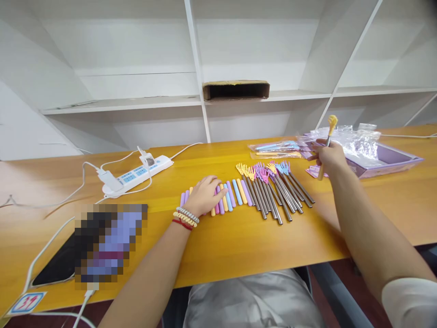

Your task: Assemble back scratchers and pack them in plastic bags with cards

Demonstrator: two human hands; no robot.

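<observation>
My right hand [330,157] grips a yellow back scratcher [332,122] above the table, its claw end upward and its yellow handle end below the fist. Flat over a row of pastel handles lies my left hand [204,195], fingers stretched out and hiding some of them. These plastic handles [241,191] are purple, yellow, blue and pink. Between my hands is a pile of metal back scratcher rods [276,196] with yellow, purple, pink and blue claw heads, their bare metal ends toward me.
Behind the pile are back scratchers in clear bags [276,148]. A purple box [392,166] with clear plastic wrappers [358,139] stands right. Left are a white power strip [136,175], cables and a black phone [56,259] beside a pixelated patch. A cardboard box [236,90] sits on white shelving.
</observation>
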